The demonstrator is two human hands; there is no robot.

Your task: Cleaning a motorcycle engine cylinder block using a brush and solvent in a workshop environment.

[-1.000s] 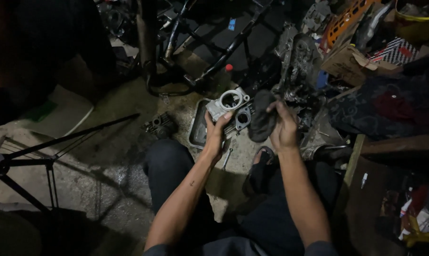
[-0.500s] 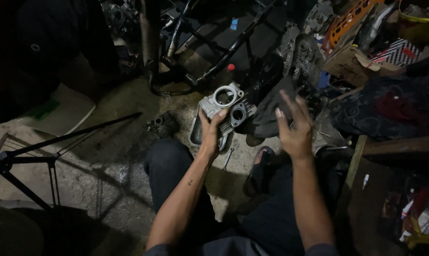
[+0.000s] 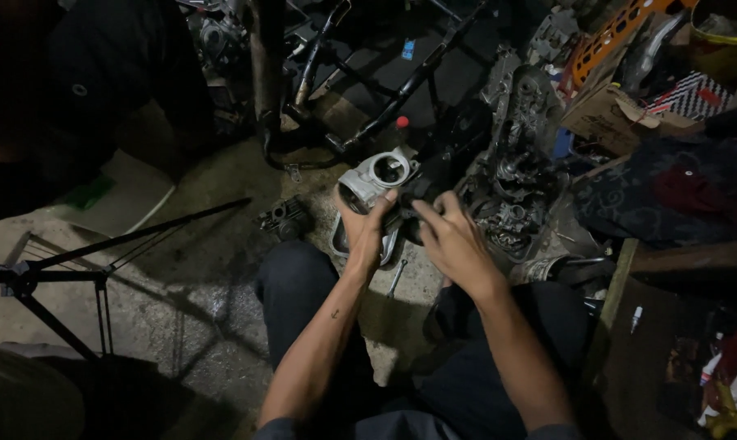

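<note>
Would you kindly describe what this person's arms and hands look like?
Both forearms are bare, with no gloves, watch or rings visible on the left hand or right hand. A small dark mark, perhaps a tattoo, sits on the left forearm. Dark short sleeves show at the bottom edge.

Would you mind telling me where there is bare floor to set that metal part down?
The floor is bare left of the left knee, between the black stand and the small dark part. Ahead and right it is crowded: the left hand and right hand hold the metal housing beside engine parts, the frame tubes and a cardboard box.
</note>
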